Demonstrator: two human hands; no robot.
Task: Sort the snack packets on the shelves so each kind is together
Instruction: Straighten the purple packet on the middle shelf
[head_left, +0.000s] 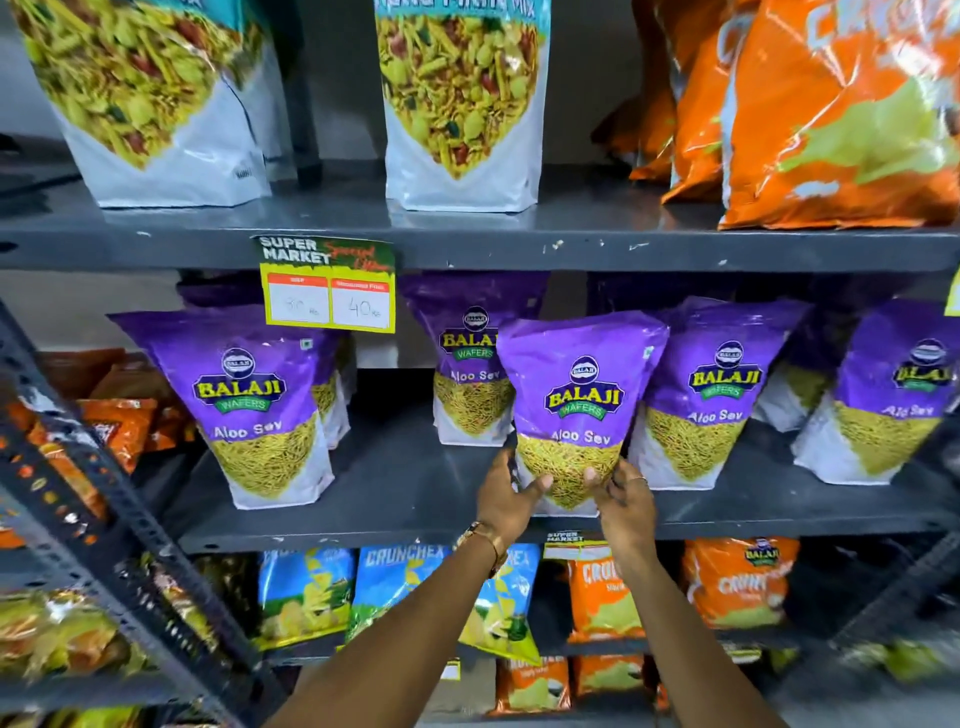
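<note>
A purple Aloo Sev packet (579, 395) stands upright at the front of the middle shelf (395, 488). My left hand (506, 493) grips its lower left corner and my right hand (623, 499) grips its lower right corner. Several more purple Aloo Sev packets stand on the same shelf: one at the left (254, 400), one behind the held packet (467, 374), two to the right (711, 395) (893, 400). White and teal mixture packets (460, 104) and orange packets (831, 114) stand on the shelf above.
A yellow price tag (327, 286) hangs from the upper shelf edge. Below are blue Crunchex packets (306, 592) and orange packets (737, 582). A dark slotted upright (104, 493) crosses the left side, with orange and yellow packets (111, 421) behind it.
</note>
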